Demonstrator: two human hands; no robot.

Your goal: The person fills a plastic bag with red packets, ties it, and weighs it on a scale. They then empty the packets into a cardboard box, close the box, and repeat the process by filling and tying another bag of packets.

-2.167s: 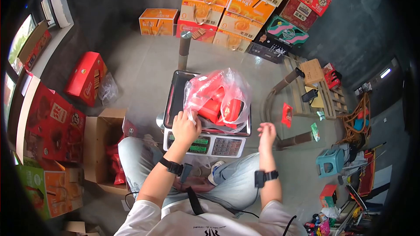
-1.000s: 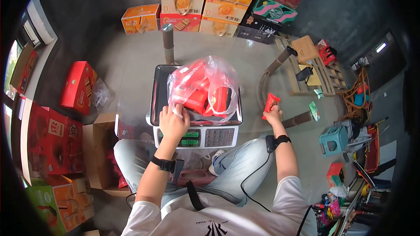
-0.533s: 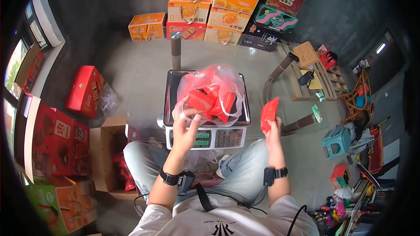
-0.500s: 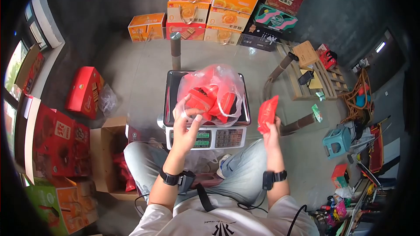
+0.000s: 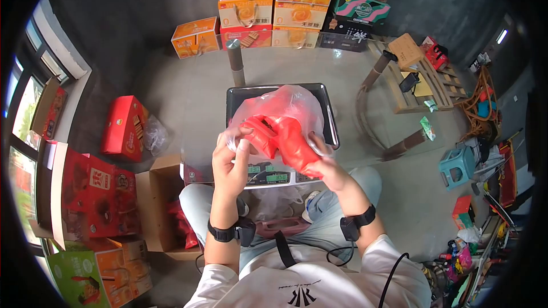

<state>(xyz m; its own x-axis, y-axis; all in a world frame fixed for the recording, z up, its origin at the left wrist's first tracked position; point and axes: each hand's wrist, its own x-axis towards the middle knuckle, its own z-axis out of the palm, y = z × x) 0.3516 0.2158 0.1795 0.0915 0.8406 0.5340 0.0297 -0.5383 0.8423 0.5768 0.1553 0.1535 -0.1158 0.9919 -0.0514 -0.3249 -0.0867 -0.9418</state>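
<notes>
- Head view: the left hand (image 5: 231,162) pinches the rim of the bag (image 5: 285,108) between thumb and fingers, lifting the thin plastic so the mouth stays open toward the person.
- The right hand (image 5: 326,168) is closed around a red packet (image 5: 294,145) and holds it at the bag's mouth, just beside the left hand; the packet's far end lies against other red packets already inside.
- The bag sits on the steel pan of the scale (image 5: 329,114), just beyond both hands, so its weight rests there while the hands work only at the opening.
- The scale's green display (image 5: 268,177) faces the person, below and between the hands; its digits are too small to read.
- The scale stands on a glass surface (image 5: 194,97); the person's knees show through it under the hands.
- Left of the left hand, an open carton (image 5: 157,205) on the floor holds more red packets, within easy reach of that hand.
- Further left stand red boxes (image 5: 94,199) with white characters that I cannot make out.
- Well beyond the hands, orange boxes (image 5: 268,0) are stacked against the wall; some bear Chinese characters that look like "无蔗糖", though the print is small.
- Beside them a green and pink box (image 5: 361,8) carries writing I cannot read.
- Right of the right hand, well apart, a blue stool (image 5: 456,166) stands on the floor.
</notes>
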